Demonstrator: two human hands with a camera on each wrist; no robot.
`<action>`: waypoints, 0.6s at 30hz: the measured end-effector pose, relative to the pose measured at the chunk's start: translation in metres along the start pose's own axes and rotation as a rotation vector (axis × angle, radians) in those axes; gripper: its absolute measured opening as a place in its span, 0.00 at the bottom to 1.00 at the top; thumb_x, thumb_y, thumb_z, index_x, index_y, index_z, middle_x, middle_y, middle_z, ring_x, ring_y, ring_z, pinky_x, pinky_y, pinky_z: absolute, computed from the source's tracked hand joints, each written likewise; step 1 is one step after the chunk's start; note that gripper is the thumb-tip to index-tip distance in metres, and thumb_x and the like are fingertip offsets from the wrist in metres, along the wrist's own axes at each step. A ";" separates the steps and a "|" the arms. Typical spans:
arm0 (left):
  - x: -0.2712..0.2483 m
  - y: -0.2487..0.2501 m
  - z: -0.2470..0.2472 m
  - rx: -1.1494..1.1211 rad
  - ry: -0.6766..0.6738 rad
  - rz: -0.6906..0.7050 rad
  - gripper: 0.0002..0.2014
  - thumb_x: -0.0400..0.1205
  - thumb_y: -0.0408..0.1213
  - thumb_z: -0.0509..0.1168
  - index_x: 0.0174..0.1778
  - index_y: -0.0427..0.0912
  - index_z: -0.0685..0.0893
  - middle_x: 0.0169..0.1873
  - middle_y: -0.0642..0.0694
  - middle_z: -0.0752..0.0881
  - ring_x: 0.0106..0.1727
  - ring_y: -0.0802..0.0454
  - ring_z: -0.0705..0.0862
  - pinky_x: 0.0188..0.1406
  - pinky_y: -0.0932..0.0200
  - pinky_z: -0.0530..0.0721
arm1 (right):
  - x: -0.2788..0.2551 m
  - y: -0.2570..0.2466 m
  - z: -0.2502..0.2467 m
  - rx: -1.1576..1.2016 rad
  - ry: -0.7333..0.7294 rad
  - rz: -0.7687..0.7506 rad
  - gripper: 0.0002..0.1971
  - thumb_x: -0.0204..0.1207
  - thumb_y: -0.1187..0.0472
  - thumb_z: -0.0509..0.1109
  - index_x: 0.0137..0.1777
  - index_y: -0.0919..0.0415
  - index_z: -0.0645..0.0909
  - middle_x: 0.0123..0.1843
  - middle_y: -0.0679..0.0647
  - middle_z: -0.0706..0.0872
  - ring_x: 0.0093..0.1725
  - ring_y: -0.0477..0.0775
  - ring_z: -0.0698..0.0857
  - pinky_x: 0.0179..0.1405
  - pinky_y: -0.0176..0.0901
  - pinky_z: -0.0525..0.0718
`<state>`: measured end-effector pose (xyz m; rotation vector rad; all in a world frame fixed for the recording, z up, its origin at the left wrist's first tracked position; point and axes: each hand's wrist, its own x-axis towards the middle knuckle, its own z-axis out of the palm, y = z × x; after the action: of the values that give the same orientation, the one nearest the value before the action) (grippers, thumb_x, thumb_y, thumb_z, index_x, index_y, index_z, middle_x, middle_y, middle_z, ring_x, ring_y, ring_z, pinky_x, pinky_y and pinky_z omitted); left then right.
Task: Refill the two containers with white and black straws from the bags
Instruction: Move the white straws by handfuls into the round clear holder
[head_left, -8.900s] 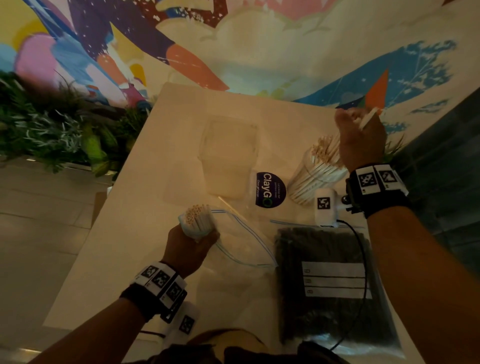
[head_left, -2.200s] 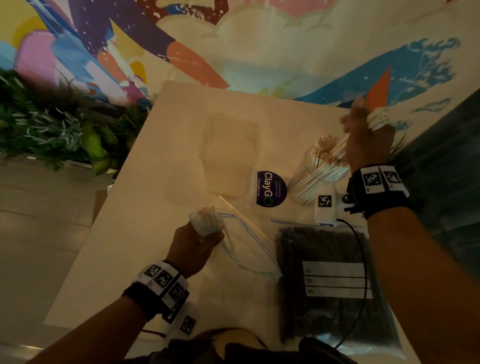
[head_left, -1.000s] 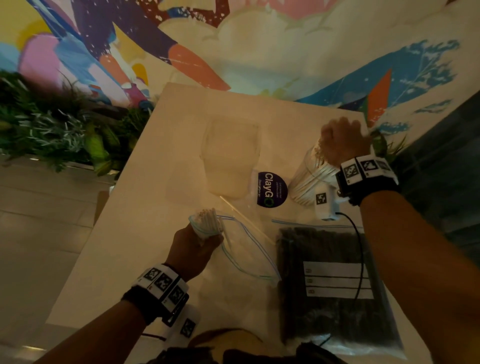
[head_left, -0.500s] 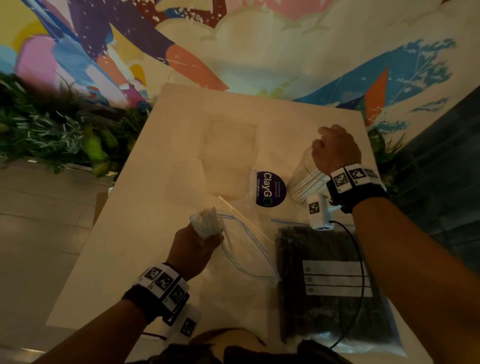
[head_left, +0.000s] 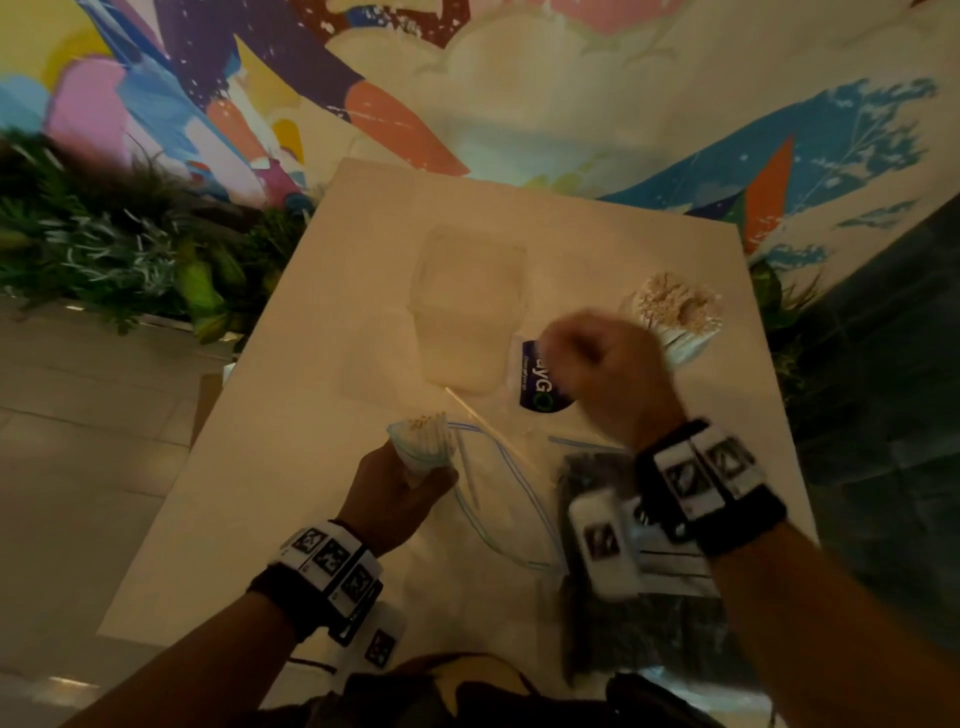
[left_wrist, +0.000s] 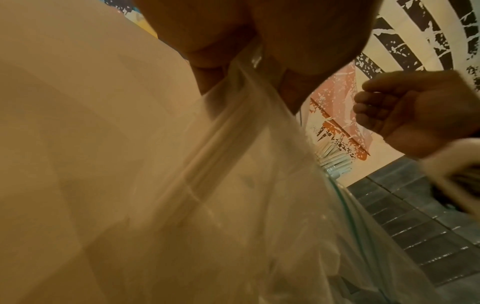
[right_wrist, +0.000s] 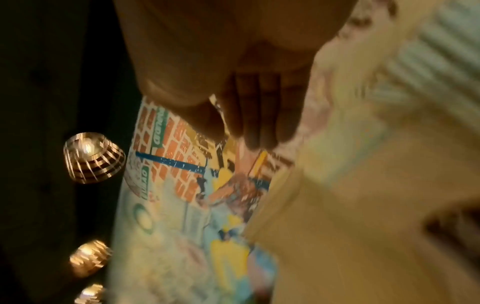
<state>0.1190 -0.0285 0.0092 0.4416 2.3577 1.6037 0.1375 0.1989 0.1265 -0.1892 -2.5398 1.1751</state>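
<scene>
My left hand (head_left: 410, 480) grips the neck of a clear zip bag (head_left: 498, 499), bunching white straws (head_left: 423, 423) whose ends stick up out of it. In the left wrist view the bag's plastic (left_wrist: 246, 133) runs from between the fingers. My right hand (head_left: 571, 348) hovers blurred over the table's middle, fingers loosely curled and holding nothing; it also shows as the right hand (left_wrist: 405, 111) in the left wrist view. A round clear container (head_left: 675, 317) packed with white straws stands at the far right. An empty square clear container (head_left: 467, 306) sits at the centre. A bag of black straws (head_left: 613, 618) lies near right.
A purple "ClayGo" label (head_left: 540, 392) lies between the containers. One loose white straw (head_left: 475, 415) rests on the table (head_left: 291, 467) near the zip bag. Plants (head_left: 104, 249) line the left, and a mural wall stands behind. The table's left half is bare.
My right hand has left the round container and swung left and towards me, empty. The white straws it held now stand in that container. My left hand has kept its grip.
</scene>
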 end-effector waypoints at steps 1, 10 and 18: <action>-0.001 0.000 -0.001 0.000 -0.012 0.013 0.28 0.65 0.57 0.70 0.59 0.47 0.83 0.53 0.50 0.87 0.56 0.52 0.85 0.55 0.58 0.83 | -0.013 -0.006 0.012 -0.009 -0.262 0.082 0.07 0.73 0.53 0.71 0.43 0.54 0.87 0.37 0.49 0.88 0.36 0.43 0.83 0.44 0.43 0.82; 0.001 -0.001 -0.005 0.022 -0.214 0.064 0.33 0.67 0.51 0.70 0.68 0.55 0.69 0.59 0.64 0.79 0.59 0.75 0.78 0.56 0.77 0.76 | -0.055 0.019 0.081 -0.218 -0.606 0.242 0.12 0.74 0.53 0.70 0.56 0.52 0.84 0.45 0.54 0.91 0.46 0.57 0.87 0.47 0.48 0.85; -0.001 -0.005 -0.007 0.032 -0.247 0.050 0.27 0.71 0.49 0.57 0.62 0.39 0.83 0.57 0.43 0.86 0.62 0.43 0.82 0.64 0.43 0.80 | -0.064 0.014 0.082 0.047 -0.397 0.141 0.15 0.75 0.60 0.69 0.62 0.50 0.84 0.52 0.50 0.91 0.50 0.51 0.89 0.55 0.51 0.87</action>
<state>0.1162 -0.0367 0.0069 0.6688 2.2054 1.4408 0.1677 0.1325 0.0512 -0.1355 -2.8732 1.4488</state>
